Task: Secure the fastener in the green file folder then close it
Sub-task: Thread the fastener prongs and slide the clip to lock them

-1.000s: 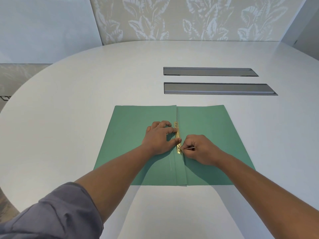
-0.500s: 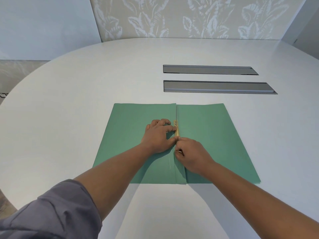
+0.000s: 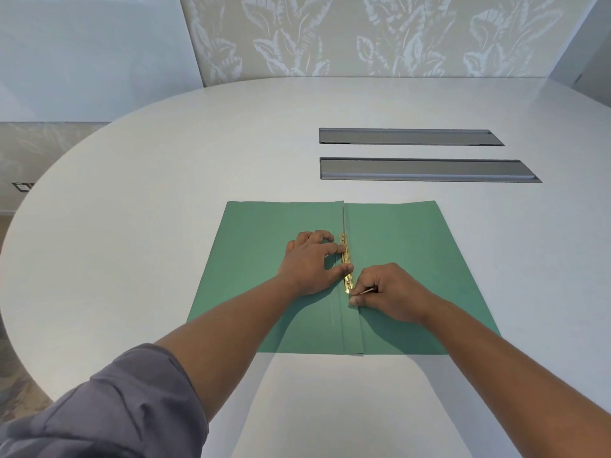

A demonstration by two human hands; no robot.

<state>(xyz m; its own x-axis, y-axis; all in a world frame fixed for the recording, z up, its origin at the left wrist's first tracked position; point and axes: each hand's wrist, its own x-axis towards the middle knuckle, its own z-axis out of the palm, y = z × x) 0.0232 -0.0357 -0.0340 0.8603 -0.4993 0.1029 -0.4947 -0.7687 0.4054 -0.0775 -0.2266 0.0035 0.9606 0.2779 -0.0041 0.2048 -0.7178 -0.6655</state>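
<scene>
Green folder (image 3: 271,259); gold fastener (image 3: 346,259); white table (image 3: 165,200); grey sleeve (image 3: 109,411); beige leaf-patterned wall (image 3: 363,34).

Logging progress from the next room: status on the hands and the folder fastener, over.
Left hand pressing fastener flat. Right hand pinching thin metal prong at its near end. Green folder open on table. Nothing in the way.

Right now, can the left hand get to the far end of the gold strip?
Probably yes. The left hand already rests on the gold strip, and nothing lies on the green folder beside its far end.
</scene>
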